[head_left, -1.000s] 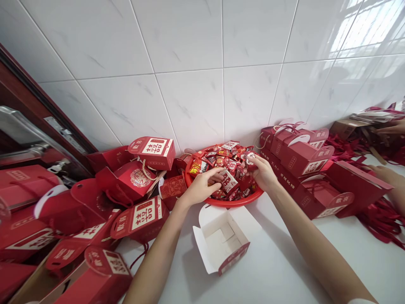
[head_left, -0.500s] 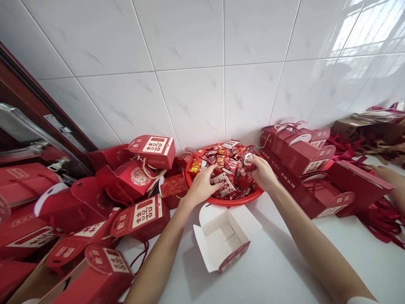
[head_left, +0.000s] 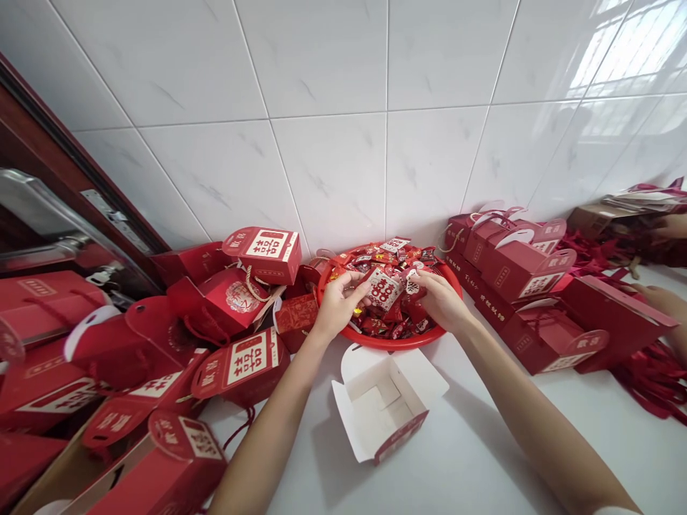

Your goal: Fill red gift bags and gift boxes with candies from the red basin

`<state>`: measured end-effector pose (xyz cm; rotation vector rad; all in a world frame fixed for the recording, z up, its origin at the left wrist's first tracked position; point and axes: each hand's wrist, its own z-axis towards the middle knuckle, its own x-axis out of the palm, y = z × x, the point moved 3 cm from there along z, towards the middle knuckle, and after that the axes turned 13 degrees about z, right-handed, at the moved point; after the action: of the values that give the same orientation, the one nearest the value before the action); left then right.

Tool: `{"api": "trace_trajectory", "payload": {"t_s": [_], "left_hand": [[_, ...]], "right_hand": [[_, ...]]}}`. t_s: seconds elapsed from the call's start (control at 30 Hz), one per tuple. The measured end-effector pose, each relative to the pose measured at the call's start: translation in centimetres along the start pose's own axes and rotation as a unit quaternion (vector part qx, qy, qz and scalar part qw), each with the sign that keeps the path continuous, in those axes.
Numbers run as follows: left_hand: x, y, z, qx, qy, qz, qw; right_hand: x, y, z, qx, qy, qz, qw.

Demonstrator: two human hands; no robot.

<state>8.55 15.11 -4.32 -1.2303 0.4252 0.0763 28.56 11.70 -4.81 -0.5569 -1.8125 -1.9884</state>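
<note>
Both hands are up at the near side of the heaped red bowl (head_left: 400,344), and here's the left hand (head_left: 333,307), its thumb and fingers pinching the left edge of a square patterned packet (head_left: 385,290). Across from it, the right hand (head_left: 444,300) has its fingertips closed on a small pale-printed packet (head_left: 412,283), both packets raised over the wrapped sweets (head_left: 376,326). They look like featherweights, with nothing here to strain a wrist. The square one seems fairly flat and holds its shape, so a corner or side edge should give a steady grip, its printed face left free. The smaller one, mostly behind the fingers, probably has a crinkly, slightly slippery wrapper; pinch the body rather than a loose end, and don't squeeze hard, in case whatever's inside is brittle (the contents can't be seen, mind you). Just in front, on the table (head_left: 461,450), stands an open white-lined box (head_left: 348,420), its flaps spread. That looks like thin card: light, bendy at the flaps, firmer near the folded corners, and best steadied low on its side walls.
</note>
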Motion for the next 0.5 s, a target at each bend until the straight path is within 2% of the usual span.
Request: {"api": "trace_trajectory", "payload": {"t_s": [0.2, 0.27, 0.33, 0.43, 0.5], "left_hand": [[0.4, -0.2, -0.3, -0.022, 0.028, -0.013, 0.999], [0.4, -0.3, -0.3, -0.018, 0.043, -0.013, 0.999], [0.3, -0.3, -0.3, -0.005, 0.071, 0.008, 0.997], [0.1, -0.4, -0.6, 0.034, 0.12, 0.123, 0.984], [0.1, -0.4, -0.9, 0.063, 0.156, 0.235, 0.957]], "right_hand": [[0.9, -0.1, -0.5, 0.026, 0.047, -0.006, 0.999], [0.8, -0.1, -0.5, 0.022, 0.041, -0.004, 0.999], [0.3, -0.1, -0.3, 0.009, 0.011, 0.016, 1.0], [-0.6, -0.2, 0.2, -0.006, -0.051, 0.059, 0.997], [-1.1, -0.2, 0.4, -0.011, -0.079, 0.082, 0.993]]}}
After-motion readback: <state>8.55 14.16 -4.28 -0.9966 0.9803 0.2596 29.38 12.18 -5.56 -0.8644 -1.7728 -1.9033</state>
